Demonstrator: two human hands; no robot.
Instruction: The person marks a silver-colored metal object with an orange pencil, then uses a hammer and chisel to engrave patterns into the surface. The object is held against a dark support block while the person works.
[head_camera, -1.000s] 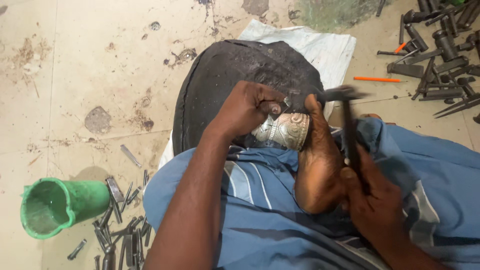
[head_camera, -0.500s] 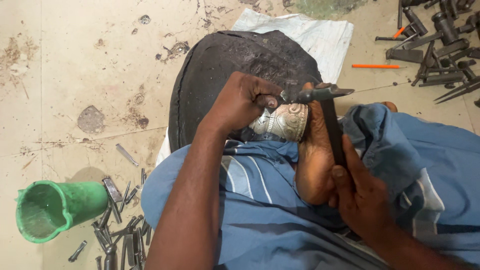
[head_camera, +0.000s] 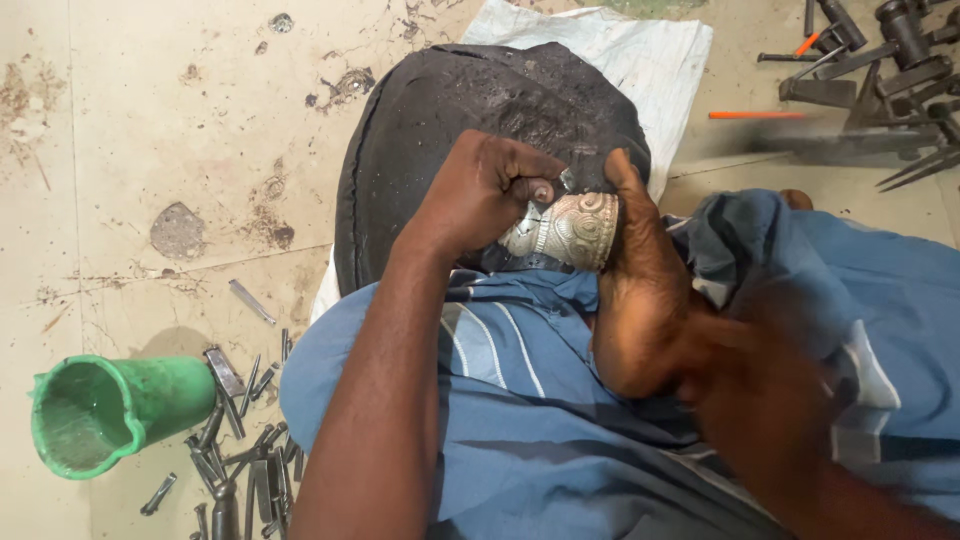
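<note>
The embossed silver cup (head_camera: 572, 230) lay on its side against a black dome-shaped pad (head_camera: 480, 110), wedged there by a bare foot (head_camera: 635, 270) pressing its rim, apparently to keep it from rolling. The left hand (head_camera: 480, 195) was clenched just left of the cup, fingers pinching a small punch (head_camera: 545, 190) whose tip seemed to touch the metal. The right hand (head_camera: 770, 400), below and right of that grip, was a motion blur; its grip could not be told.
</note>
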